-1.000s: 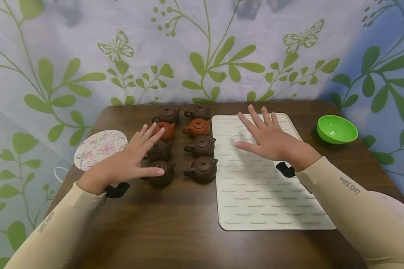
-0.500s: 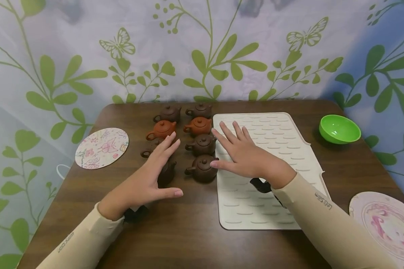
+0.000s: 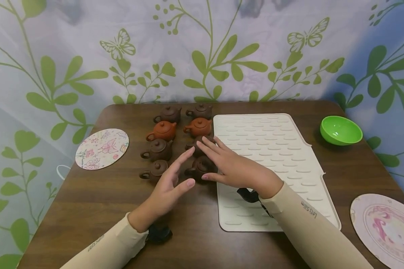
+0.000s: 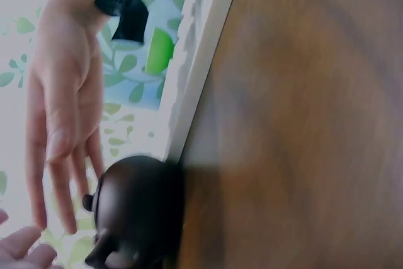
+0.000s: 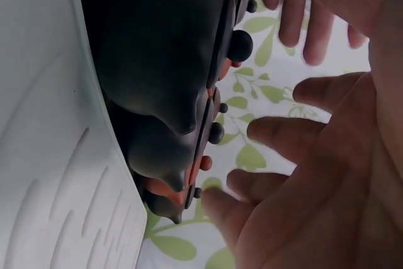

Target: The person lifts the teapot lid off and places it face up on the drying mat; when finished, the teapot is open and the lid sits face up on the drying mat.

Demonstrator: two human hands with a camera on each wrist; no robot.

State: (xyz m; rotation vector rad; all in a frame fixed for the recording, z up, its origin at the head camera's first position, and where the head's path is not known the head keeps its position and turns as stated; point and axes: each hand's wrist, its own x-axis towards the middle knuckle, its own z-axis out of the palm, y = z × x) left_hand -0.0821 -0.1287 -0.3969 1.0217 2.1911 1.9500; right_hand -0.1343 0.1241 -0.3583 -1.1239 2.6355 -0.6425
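Note:
Small lidded teapots stand in two columns on the table. Each column has one orange teapot, such as the left one (image 3: pixel 163 130), among dark brown ones like the left teapot (image 3: pixel 160 149). My left hand (image 3: pixel 165 195) hovers in front of them with fingers extended and nothing held. My right hand (image 3: pixel 239 169), also with straight fingers, hangs over the front of the right column and partly hides two dark teapots. The fingers of both hands point toward each other without a grip on anything. In the left wrist view a dark teapot (image 4: pixel 140 209) lies below the right hand (image 4: pixel 69 86).
A white ridged mat (image 3: pixel 256 130) lies right of the teapots. A green bowl (image 3: pixel 341 130) stands at the far right, and a pink round mat (image 3: pixel 363 220) lies nearer. On the left is a round patterned mat (image 3: pixel 102 149). A patterned cloth (image 3: pixel 138 56) backs the brown table (image 3: pixel 97 209).
Both hands have moved inward, closer together and over the front teapots. The left hand has come off the left column, uncovering its teapots. The teapots stay in place.

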